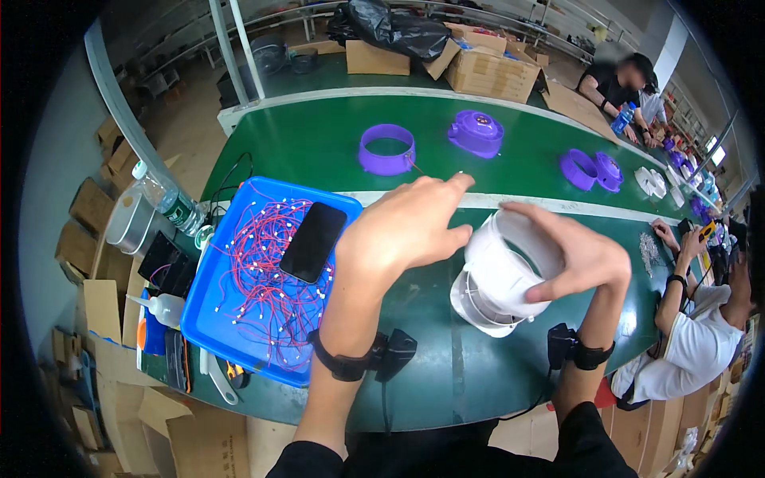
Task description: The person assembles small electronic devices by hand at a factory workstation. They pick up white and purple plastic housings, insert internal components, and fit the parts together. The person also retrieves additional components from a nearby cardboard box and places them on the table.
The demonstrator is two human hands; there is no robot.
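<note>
My right hand [578,255] grips a white plastic ring-shaped housing [500,275], its thumb on the near side and its fingers over the far rim. The housing sits tilted above the green table [422,350], with a flared lower edge. My left hand [406,227] is just left of it, index finger and thumb stretched out and apart; its other fingers are partly hidden. A short reddish wire [416,166] shows between that hand and a purple ring [387,150] beyond it. Both wrists wear black strapped devices.
To the left, a blue tray [209,319] holds many red wires [267,279] and a black phone [313,241]. Purple housings [476,134] stand on the far strip. A water bottle [171,203] and squeeze bottle [163,309] are left of the tray. Co-workers sit at right.
</note>
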